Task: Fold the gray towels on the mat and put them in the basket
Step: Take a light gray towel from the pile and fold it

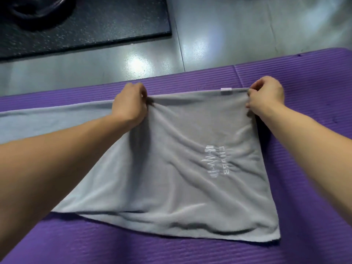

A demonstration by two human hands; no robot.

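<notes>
Since the towel (181, 149) runs long to the left, both hands pinch its far edge: left hand (129, 103) mid-edge, right hand (266, 98) at the corner.

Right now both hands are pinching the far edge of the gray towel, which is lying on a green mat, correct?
Not quite. The mat is purple, not green, as the head view shows. The rest holds: the left hand and the right hand both pinch the far edge of the gray towel lying on it.
</notes>
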